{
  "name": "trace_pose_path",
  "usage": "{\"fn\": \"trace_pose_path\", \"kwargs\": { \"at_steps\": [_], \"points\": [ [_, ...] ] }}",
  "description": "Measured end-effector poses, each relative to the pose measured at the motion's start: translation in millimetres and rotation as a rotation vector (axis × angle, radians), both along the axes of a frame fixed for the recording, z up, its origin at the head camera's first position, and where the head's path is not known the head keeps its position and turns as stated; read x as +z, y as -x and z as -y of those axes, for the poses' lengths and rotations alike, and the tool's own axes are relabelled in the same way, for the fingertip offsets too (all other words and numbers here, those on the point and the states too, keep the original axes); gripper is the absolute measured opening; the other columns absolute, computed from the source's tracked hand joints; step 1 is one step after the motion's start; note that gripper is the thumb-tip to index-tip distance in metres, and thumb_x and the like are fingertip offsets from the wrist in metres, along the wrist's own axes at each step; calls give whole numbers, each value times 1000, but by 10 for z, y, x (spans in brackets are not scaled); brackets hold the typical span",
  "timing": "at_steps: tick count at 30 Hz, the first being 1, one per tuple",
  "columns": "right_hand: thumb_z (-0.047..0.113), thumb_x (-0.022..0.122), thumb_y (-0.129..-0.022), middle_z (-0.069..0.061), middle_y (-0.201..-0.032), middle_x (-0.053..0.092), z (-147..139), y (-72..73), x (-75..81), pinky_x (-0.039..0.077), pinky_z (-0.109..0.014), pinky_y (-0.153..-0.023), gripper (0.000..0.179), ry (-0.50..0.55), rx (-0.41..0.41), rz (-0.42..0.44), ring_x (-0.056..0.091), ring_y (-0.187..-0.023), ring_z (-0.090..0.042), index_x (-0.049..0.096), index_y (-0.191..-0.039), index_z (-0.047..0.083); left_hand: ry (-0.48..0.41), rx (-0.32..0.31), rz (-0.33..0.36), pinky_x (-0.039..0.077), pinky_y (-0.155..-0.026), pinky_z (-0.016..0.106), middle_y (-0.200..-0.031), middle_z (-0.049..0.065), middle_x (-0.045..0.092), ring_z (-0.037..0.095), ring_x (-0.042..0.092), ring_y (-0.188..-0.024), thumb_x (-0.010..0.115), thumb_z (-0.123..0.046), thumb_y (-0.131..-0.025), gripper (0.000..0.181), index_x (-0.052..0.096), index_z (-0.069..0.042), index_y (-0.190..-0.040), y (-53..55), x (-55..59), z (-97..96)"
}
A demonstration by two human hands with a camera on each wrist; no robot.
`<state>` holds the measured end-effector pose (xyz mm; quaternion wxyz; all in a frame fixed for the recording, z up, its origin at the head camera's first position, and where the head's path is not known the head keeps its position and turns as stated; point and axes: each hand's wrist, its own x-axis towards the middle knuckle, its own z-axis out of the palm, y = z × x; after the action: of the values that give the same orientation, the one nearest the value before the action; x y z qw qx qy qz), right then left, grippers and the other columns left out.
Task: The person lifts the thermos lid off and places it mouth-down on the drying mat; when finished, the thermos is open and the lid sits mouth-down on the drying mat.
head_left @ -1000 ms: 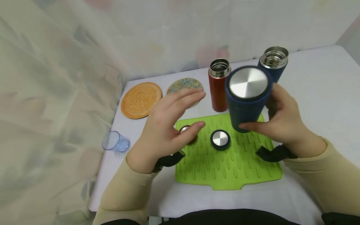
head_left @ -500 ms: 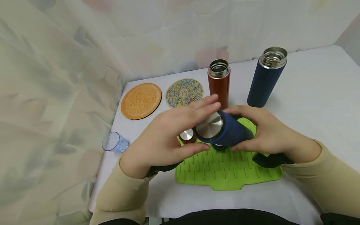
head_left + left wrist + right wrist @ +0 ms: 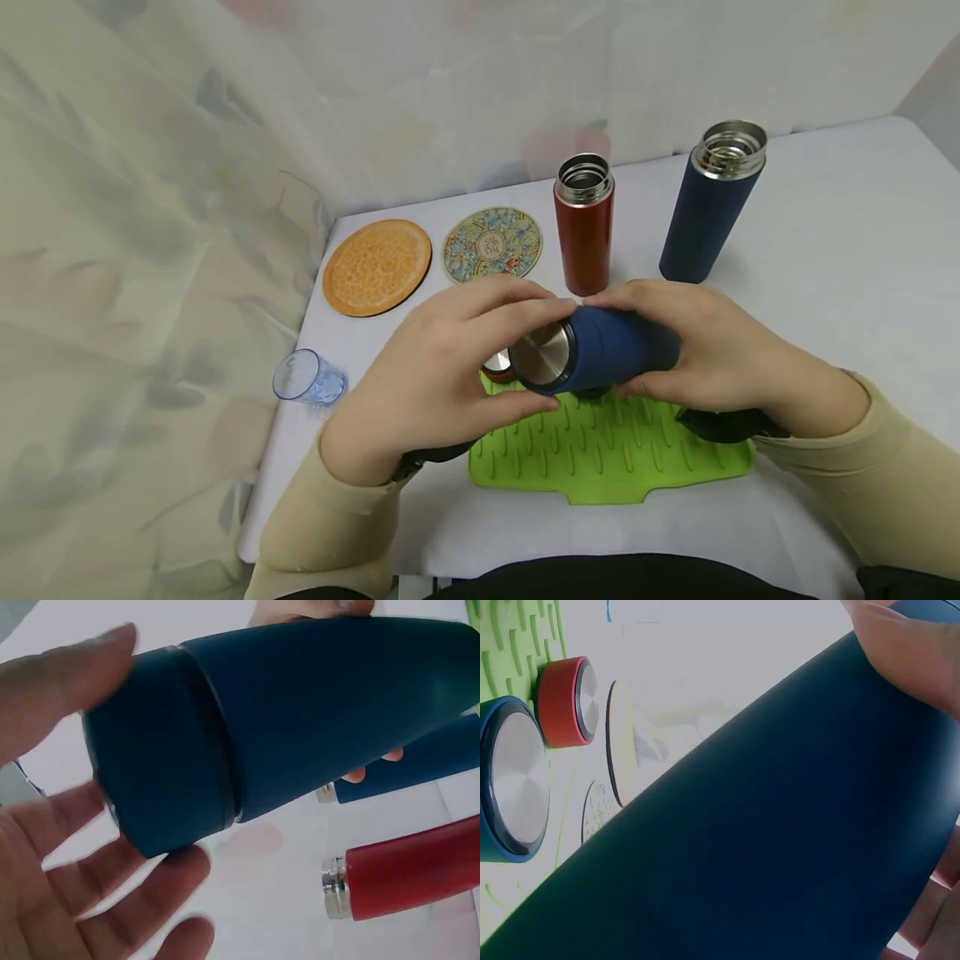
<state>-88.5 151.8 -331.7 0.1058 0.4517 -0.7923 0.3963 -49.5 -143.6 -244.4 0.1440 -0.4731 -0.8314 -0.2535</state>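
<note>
A closed blue thermos (image 3: 611, 346) lies tilted above the green mat, its steel-topped lid (image 3: 542, 357) pointing left. My right hand (image 3: 716, 350) grips its body, thumb on the near side and fingers over the far side. Around the lid my left hand (image 3: 442, 367) curls, with thumb and fingertips at opposite sides of the rim. The left wrist view shows the seam between the lid and the thermos body (image 3: 315, 712). Beneath, a loose blue lid (image 3: 521, 780) and a smaller red lid (image 3: 561, 703) rest on the mat, partly hidden in the head view.
The green ribbed mat (image 3: 600, 471) lies in front of me. Behind it stand an open red thermos (image 3: 585, 242) and an open blue thermos (image 3: 708, 221). An orange round trivet (image 3: 377, 268), a patterned round trivet (image 3: 487, 242) and a blue glass (image 3: 318, 383) are to the left.
My right hand has brought the blue thermos down and left, tipping it toward my left hand. The left hand's fingers have closed in around the lid.
</note>
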Motion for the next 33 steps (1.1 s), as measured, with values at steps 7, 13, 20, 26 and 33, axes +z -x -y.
{"fn": "trace_pose_path", "kwargs": {
  "at_steps": [7,13,20,26,33],
  "points": [
    [13,109,-60,2,-130,78,18,10,-19,53,-23,-97,95,-52,-40,-47,72,-108,-15,68,-145,16,3,249,-221,58,-68,34,-93,3,76,18,69,-75,100,-69,-63,93,74,-4,-125,-3,-122,-69],
    [13,109,-62,0,-129,78,4,33,-22,61,-47,-90,95,-94,-78,-17,74,-110,-18,67,-147,15,-128,57,2,54,-116,42,-144,14,72,28,68,-136,103,-34,-76,82,69,-2,-143,26,-75,28],
    [11,108,-64,-3,-130,78,-3,58,-30,62,-53,-91,93,-111,-89,9,74,-113,-22,67,-147,14,-22,-146,37,40,-131,47,-156,20,63,34,56,-152,84,2,-91,49,75,-7,-139,51,-89,37],
    [11,108,-65,-2,-131,77,0,61,-31,62,-53,-93,93,-122,-89,-2,74,-114,-22,67,-148,14,1,-92,-2,47,-124,43,-147,15,69,31,63,-141,84,-1,-91,41,79,-11,-131,51,-130,37],
    [12,108,-63,1,-133,78,24,48,-29,61,-49,-92,92,-124,-66,-51,74,-112,-19,69,-146,14,-44,127,-58,62,-90,34,-117,8,78,21,74,-104,95,-31,-87,49,78,-6,-126,48,-210,7]
  ]
}}
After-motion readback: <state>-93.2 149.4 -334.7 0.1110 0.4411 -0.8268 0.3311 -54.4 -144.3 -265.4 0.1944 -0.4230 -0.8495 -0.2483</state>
